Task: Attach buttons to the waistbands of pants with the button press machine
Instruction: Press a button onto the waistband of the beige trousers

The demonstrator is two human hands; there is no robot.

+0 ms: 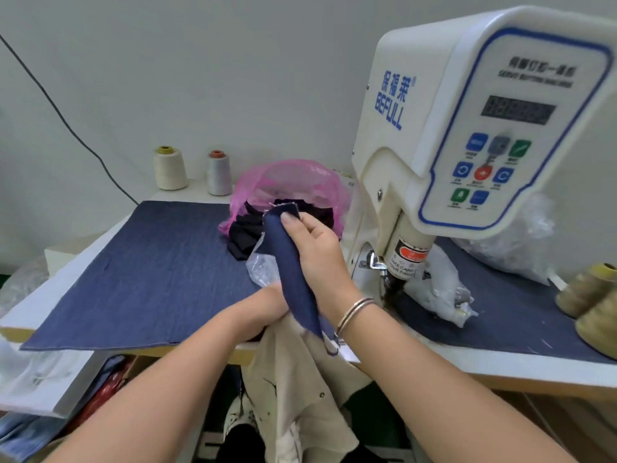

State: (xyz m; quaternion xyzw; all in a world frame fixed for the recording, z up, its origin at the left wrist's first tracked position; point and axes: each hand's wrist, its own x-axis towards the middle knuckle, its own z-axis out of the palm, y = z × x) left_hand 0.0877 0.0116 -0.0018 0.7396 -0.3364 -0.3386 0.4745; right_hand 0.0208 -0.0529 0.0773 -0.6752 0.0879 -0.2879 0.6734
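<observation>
While nothing sits under the press yet, a person at a work table handles cloth just left of a white button press machine (467,128). The right hand (317,252) holds up a narrow strip of dark blue denim (293,262), thumb pressed on its far end and fingers curled behind it. The left hand (267,305) is closed at the strip's near end, where it meets a pair of beige pants (293,379); the strip covers its fingers, so exactly what it pinches cannot be told. The pants hang from the near table edge toward the floor, well short of the machine's pressing head (397,279), which stands just right of the hands.

This looks like a preparing step, not pressing. Next, the waistband would likely need to be laid flat under the pressing head with fingers clear; a warning label on the head says to take care of fingers.

Behind the hands, a pink plastic bag (293,182) lies open with dark cloth pieces (247,232) spilling out. A small clear bag (263,265) sits beside the strip, its contents unclear. A crumpled clear bag (440,289) lies right of the head. Two thread spools (170,168) stand at the far edge of the table (66,255).
</observation>
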